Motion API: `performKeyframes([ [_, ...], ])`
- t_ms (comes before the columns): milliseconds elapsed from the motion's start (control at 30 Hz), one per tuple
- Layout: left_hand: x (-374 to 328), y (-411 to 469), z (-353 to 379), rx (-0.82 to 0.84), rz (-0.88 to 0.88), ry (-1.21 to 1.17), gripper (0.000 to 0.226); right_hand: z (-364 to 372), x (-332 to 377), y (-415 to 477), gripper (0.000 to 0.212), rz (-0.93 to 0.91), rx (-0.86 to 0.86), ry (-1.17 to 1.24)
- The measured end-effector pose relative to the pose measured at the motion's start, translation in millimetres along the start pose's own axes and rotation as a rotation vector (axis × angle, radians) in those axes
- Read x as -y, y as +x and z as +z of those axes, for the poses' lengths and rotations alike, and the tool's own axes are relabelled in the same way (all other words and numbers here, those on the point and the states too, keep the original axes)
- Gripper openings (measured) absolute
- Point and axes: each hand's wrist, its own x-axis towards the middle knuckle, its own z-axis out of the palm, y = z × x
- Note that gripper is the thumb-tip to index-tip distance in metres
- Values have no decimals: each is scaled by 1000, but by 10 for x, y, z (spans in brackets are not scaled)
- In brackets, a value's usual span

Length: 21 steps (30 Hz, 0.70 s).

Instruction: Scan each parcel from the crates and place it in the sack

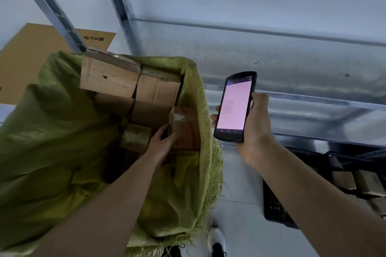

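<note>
A yellow-green woven sack [62, 131] stands open at the left, with several brown cardboard parcels stacked inside. My left hand [161, 144] reaches down into the sack and grips a small taped parcel [184, 129] with red print, which sits against the sack's right wall. My right hand [253, 125] holds a black handheld scanner [235, 106] upright to the right of the sack, its lit screen facing me. A black crate [275, 208] with more brown parcels [363, 183] sits low at the right, partly hidden by my right forearm.
Grey metal shelving [271, 37] runs across the back and right. A flattened cardboard sheet [31, 54] leans behind the sack at the left. My white shoe [217, 240] shows on the pale floor below the sack's edge.
</note>
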Motion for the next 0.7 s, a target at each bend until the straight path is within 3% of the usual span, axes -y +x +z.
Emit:
performKeyframes([
  [400, -246, -388, 80, -151, 106, 6, 62, -50, 47, -134, 54, 1, 89, -14],
  [567, -368, -772, 135, -233, 136, -48, 71, -80, 49, -315, 51, 1, 122, -16],
  [700, -525, -1211, 279, -251, 207, -79, 61, -167, 100, -576, 51, -24, 157, -18],
])
